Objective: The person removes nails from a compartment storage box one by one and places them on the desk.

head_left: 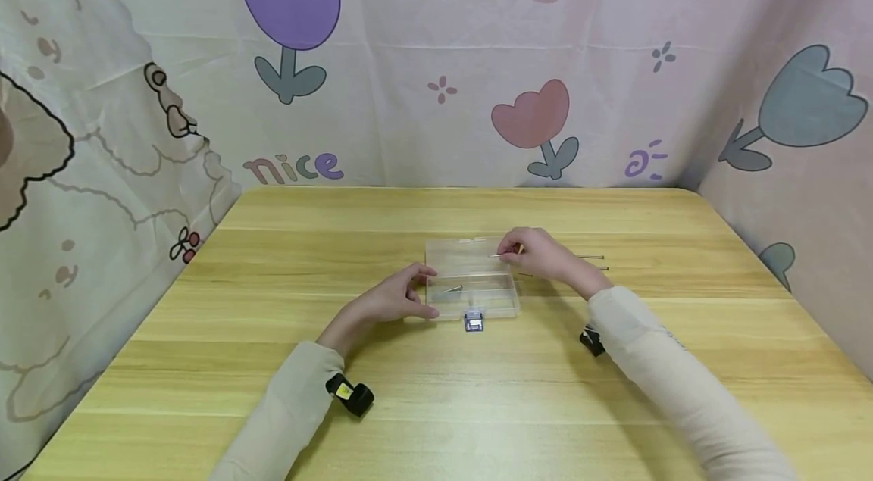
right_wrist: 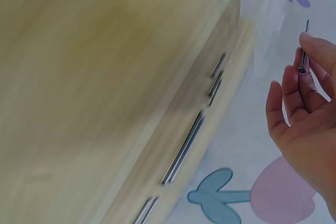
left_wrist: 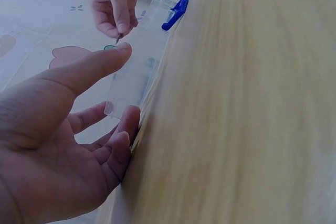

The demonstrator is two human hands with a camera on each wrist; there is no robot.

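Observation:
A clear plastic box (head_left: 477,301) lies open at the table's middle, lid (head_left: 464,254) folded back, blue latch (head_left: 474,322) toward me. One nail (head_left: 453,288) lies inside it. My left hand (head_left: 426,292) is at the box's left end, fingers fairly straight, fingertips (left_wrist: 129,121) touching the box (left_wrist: 139,72) and the thumb just above it. My right hand (head_left: 510,250) hovers over the lid and pinches a thin nail (right_wrist: 304,51) between thumb and fingers. The left wrist view shows that right hand (left_wrist: 119,29) with the nail tip (left_wrist: 118,39) pointing down, past the latch (left_wrist: 176,13).
Several loose nails (head_left: 592,258) lie on the wooden table (head_left: 436,382) right of the box; the right wrist view shows these nails (right_wrist: 184,148) in a row. Patterned cloth walls (head_left: 436,57) close in the back and both sides. Black wrist cameras (head_left: 351,394) sit on my sleeves.

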